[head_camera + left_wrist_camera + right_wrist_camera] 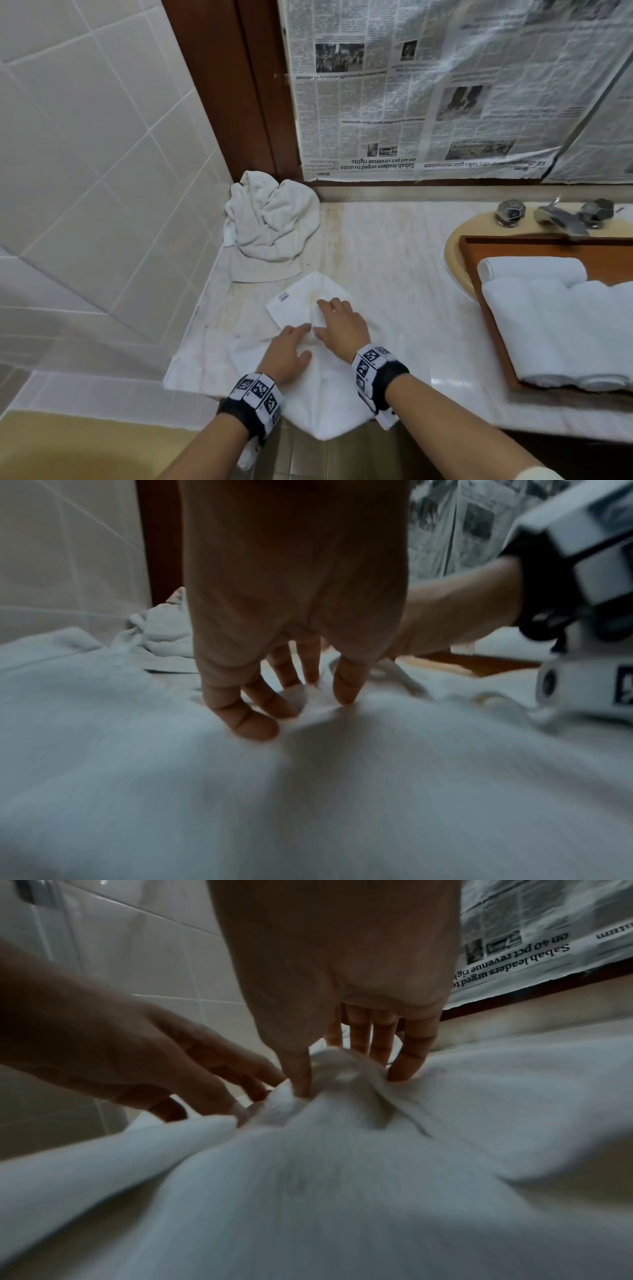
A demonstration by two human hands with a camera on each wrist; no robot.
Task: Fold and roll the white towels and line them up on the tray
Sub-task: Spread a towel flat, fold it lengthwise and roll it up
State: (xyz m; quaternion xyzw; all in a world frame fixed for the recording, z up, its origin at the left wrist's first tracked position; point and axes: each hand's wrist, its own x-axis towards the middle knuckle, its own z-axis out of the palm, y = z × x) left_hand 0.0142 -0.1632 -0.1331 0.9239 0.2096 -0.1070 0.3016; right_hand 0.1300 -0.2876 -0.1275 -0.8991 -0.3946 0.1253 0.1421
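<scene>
A white towel (318, 394) lies cornerwise on the marble counter (394, 274), its near corner hanging over the front edge. My left hand (298, 339) presses on the towel's middle with nearly straight fingers (253, 721). My right hand (322, 318), just beside it, pinches a raised fold (346, 1069) between thumb and fingers. On the right, a wooden tray (479, 246) lies across the sink and holds rolled white towels (534, 270). A crumpled pile of white towels (270, 222) sits in the back left corner.
A tiled wall (85, 171) borders the counter on the left. A mirror covered in newspaper (445, 85) stands behind it. A tap (558, 216) rises behind the yellow sink (452, 260). Bare counter lies between the towel and the tray.
</scene>
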